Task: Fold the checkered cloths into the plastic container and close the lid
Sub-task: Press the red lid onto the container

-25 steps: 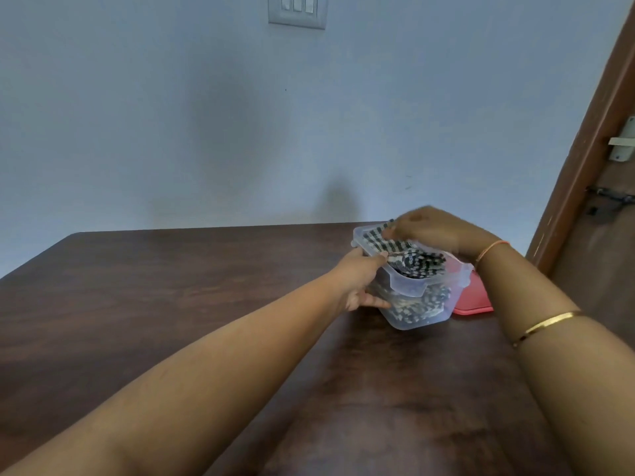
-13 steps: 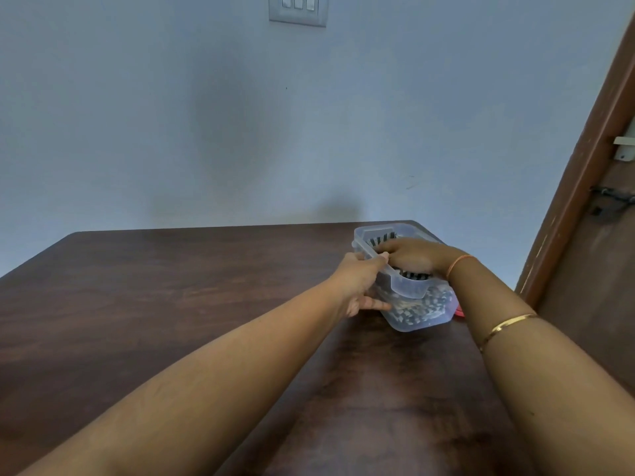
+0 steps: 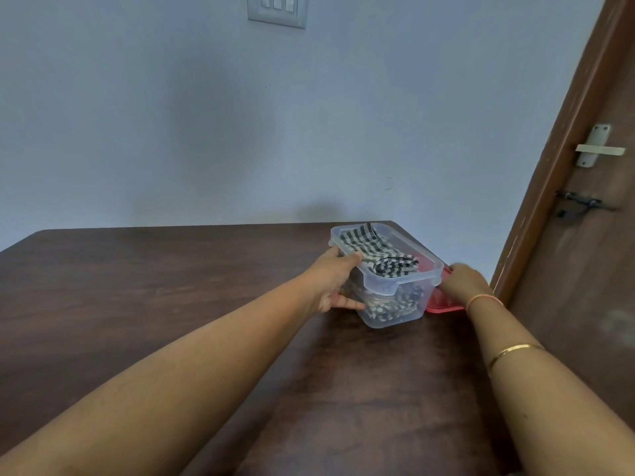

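A clear plastic container (image 3: 385,286) stands near the table's far right corner. Black-and-white checkered cloths (image 3: 374,254) fill it, the top one folded and rising to the rim. My left hand (image 3: 335,280) grips the container's left wall, thumb on the rim and fingers along the side. My right hand (image 3: 462,281) rests on the red lid (image 3: 441,302), which lies flat on the table just right of the container. I cannot see whether its fingers have closed around the lid's edge.
The dark wooden table (image 3: 171,304) ends just behind the container and close to the lid on the right. A brown door (image 3: 584,235) with a handle stands at the right. A light switch plate (image 3: 276,8) is on the wall.
My right hand has come out of the container, where it was pressing the cloths down, and moved right onto the red lid. The left hand has kept its hold on the container.
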The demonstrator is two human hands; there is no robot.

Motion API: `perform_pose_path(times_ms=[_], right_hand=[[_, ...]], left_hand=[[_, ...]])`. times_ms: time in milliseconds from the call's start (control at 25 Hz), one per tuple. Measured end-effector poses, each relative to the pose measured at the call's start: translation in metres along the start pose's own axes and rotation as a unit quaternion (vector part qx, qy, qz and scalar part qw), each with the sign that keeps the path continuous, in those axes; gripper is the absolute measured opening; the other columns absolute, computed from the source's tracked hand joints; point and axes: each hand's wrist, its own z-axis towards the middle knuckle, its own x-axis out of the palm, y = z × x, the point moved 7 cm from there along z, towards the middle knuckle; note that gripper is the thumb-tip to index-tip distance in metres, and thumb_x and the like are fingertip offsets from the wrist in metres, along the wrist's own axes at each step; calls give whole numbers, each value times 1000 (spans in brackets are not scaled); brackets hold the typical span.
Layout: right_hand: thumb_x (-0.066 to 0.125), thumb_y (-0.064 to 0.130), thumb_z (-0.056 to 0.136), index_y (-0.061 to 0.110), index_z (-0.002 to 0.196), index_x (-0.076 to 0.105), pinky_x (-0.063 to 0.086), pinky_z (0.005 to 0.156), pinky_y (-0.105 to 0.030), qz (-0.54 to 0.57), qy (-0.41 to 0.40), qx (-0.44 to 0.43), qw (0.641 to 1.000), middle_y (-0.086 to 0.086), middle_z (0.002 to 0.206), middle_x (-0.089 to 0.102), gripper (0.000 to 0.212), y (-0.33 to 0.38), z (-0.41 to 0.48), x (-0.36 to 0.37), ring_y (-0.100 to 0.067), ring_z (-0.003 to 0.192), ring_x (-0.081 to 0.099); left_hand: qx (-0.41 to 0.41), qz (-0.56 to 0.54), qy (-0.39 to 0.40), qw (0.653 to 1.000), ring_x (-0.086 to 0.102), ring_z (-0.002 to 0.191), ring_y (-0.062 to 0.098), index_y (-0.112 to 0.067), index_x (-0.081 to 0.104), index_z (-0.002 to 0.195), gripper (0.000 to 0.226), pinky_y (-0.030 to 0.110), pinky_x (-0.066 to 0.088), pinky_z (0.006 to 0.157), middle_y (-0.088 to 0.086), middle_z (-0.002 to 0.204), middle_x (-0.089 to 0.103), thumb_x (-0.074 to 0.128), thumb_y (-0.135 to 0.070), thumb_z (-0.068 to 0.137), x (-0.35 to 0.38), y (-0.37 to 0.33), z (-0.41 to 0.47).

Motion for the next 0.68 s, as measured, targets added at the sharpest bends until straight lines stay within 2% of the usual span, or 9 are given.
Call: perform_pose_path(times_ms=[40,120,200,280,360,440,560,680], right_hand=[[56,47,73,8,122,54,42,103,-45,-25,26,23,999,-22,128,55,62,-6,0,8,-39,119,50],[54,57,65,10,126,50,42,102,-46,-59,31,50,997,-21,129,54,77,-10,-1,13,-39,120,50],[61,56,74,9,129,44,41,101,-44,-55,-8,57,997,-22,132,49,74,-8,-10,4,-40,122,46],[66,43,80,9,129,40,39,99,-45,0,-68,50,996,-24,134,41,65,-3,-18,-14,-43,123,41],[66,22,82,7,131,41,42,97,-44,102,-139,5,985,-25,133,41,57,15,-23,-39,-44,120,45],[68,13,81,7,127,50,44,95,-39,191,-192,-74,960,-21,126,55,50,46,-32,-61,-38,114,55],[68,15,82,7,110,68,47,91,-34,178,-200,-199,943,-12,111,69,30,98,-53,-71,-28,104,62],[68,15,81,7,103,71,51,85,-34,154,-181,-294,926,-12,102,71,23,128,-80,-67,-25,95,64]], left_hand=[[-1,1,1,1000,57,115,41,-28,45,123,25,50,56,76,9,136,52,46,-26,98,0,0,-1],[-2,5,2,1000,56,115,42,-29,46,120,22,49,56,76,9,138,50,46,-27,98,1,0,-1],[-4,6,5,1000,55,116,43,-30,45,118,20,49,56,76,9,139,49,46,-27,98,1,1,-2],[-3,4,5,1000,55,116,43,-31,45,116,18,49,56,77,9,139,49,46,-27,98,1,1,-3],[0,4,2,1000,55,116,43,-31,44,116,18,49,55,78,9,139,49,45,-26,99,2,0,-4],[3,6,2,1000,55,116,43,-30,44,118,19,49,55,78,9,139,49,44,-26,99,2,-1,-5],[-3,5,1,1000,52,118,45,-29,44,117,19,50,55,77,10,141,47,44,-26,99,1,-1,-7],[-5,3,10,1000,51,119,45,-29,45,115,17,50,54,77,10,141,46,44,-25,99,2,-2,-11]])
